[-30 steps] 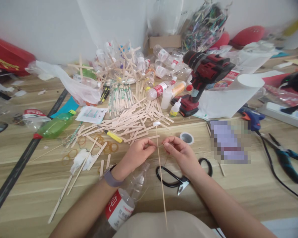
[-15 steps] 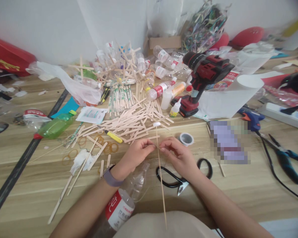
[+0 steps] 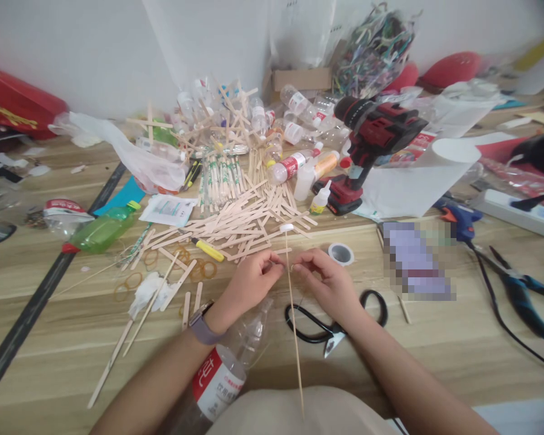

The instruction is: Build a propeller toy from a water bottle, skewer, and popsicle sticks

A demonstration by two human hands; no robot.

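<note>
Beside a thin stick (image 3: 295, 336), left hand (image 3: 252, 281) and right hand (image 3: 330, 285), each grip pinched on fine thread (image 3: 292, 267).

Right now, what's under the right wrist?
Scissors on the table: both black loops and some metal show around the wrist of the right hand. The stretch between is covered; anything else there can't be seen.

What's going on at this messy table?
A person has the fingertips of the left hand and right hand close together, on either side of a thin wooden stick with a white cap at its far end. Whatever they may be pinching is too fine to make out. Black-handled scissors lie by the right forearm, a clear bottle by the left.
</note>
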